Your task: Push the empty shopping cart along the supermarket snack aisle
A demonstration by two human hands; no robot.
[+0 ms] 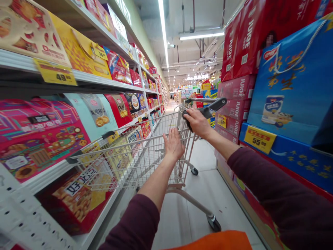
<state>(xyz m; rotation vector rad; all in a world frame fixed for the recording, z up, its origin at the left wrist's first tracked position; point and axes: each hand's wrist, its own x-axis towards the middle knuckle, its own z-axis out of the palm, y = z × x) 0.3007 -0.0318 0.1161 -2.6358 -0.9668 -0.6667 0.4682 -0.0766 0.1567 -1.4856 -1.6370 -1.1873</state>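
fingers point(173, 133) of the left hand point(174, 147) are stretched out flat at the cart's basket side, gripping nothing; those of the right hand point(198, 122) curl over its black handle piece point(214, 105). the shopping cart point(145, 152) stands aslant in the aisle, between the left shelves point(142, 88) and the stacked goods on the right. handling it looks midway: the hands are at it, and letting go is left. on the right, red boxes point(241, 45) read "juiqe" and a near yellow tag point(259, 139) says 55; a near-left tag point(56, 72) says 49, its smaller digits unclear. gold chinese characters mark the blue bag point(293, 86).
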